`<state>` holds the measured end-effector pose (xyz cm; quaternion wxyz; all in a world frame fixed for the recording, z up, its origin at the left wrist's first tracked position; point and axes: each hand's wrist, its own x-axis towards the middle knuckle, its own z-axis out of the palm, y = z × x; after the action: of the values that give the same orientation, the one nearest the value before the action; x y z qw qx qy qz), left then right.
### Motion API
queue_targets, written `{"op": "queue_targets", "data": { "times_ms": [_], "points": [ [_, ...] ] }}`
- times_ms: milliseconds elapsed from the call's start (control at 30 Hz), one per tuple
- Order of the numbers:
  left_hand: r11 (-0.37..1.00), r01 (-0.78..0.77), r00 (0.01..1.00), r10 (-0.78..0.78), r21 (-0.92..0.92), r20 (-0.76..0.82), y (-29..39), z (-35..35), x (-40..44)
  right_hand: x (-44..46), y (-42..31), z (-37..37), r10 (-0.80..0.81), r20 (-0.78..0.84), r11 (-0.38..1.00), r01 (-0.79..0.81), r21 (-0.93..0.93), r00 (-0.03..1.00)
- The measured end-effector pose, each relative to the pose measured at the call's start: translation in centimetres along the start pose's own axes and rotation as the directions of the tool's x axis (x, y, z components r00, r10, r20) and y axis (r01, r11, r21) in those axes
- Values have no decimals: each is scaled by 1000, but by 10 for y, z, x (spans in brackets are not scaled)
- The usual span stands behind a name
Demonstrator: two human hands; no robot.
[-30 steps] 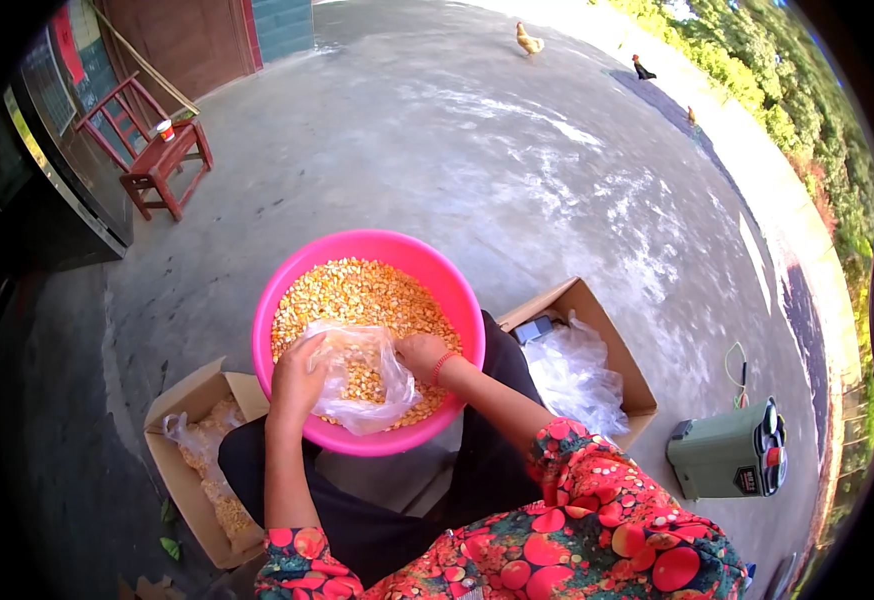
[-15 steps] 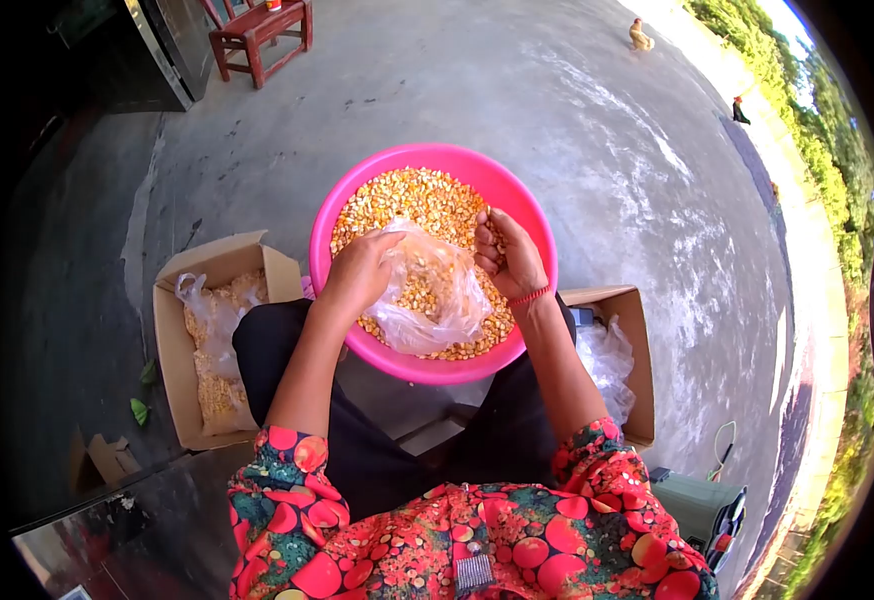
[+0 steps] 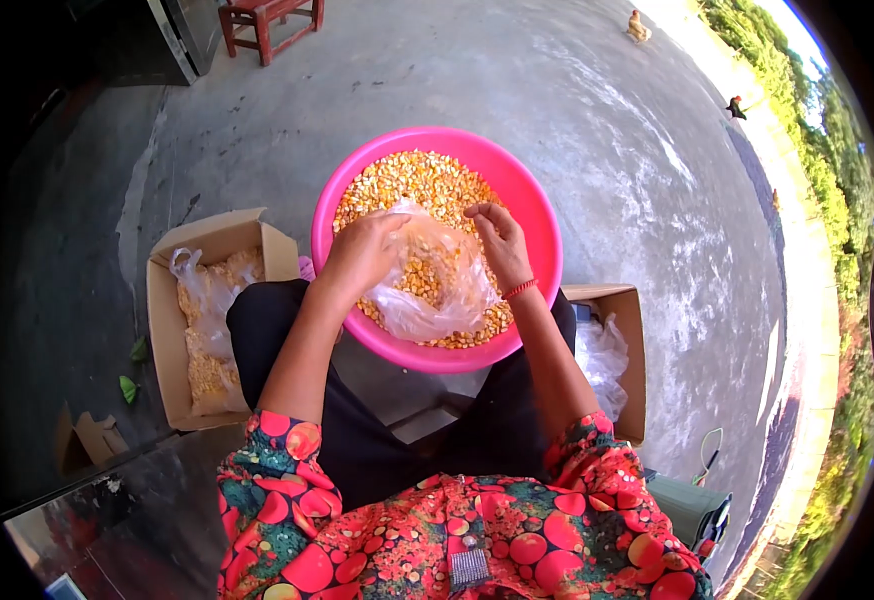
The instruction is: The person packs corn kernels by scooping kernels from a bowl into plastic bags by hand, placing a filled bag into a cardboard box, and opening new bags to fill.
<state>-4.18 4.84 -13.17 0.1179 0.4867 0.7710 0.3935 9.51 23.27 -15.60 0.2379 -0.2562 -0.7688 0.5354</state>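
Left hand [image 3: 365, 248] is pinching a limp-looking plastic bag [image 3: 419, 316], probably best rim-held; opposite, right hand [image 3: 506, 250] is curling, contents unclear.

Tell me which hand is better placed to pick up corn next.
Probably the right hand: it is over the pink basin, close to loose corn kernels beside the plastic bag. The left hand holds the bag's left side; whether the right touches it is unclear.

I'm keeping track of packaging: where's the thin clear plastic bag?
Mid-picture in the head view, the bag is inside the round pink plastic basin, over yellow corn kernels, between the left hand and right hand.
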Motion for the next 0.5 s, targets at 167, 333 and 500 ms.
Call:
{"op": "queue_targets", "data": {
  "times_ms": [167,333,500],
  "points": [
    [997,72,996,-71,-17,51,4,-4,1,-19,66,-14,-132,110,673,171,-719,985],
    [996,83,995,-81,-34,64,5,-3,2,-24,46,-9,53,361,697,225,-681,931],
    [1000,-20,1000,20,-15,-7,-2,-1,0,-31,51,-8,177,291,697,89,-712,940]
  ]
}}
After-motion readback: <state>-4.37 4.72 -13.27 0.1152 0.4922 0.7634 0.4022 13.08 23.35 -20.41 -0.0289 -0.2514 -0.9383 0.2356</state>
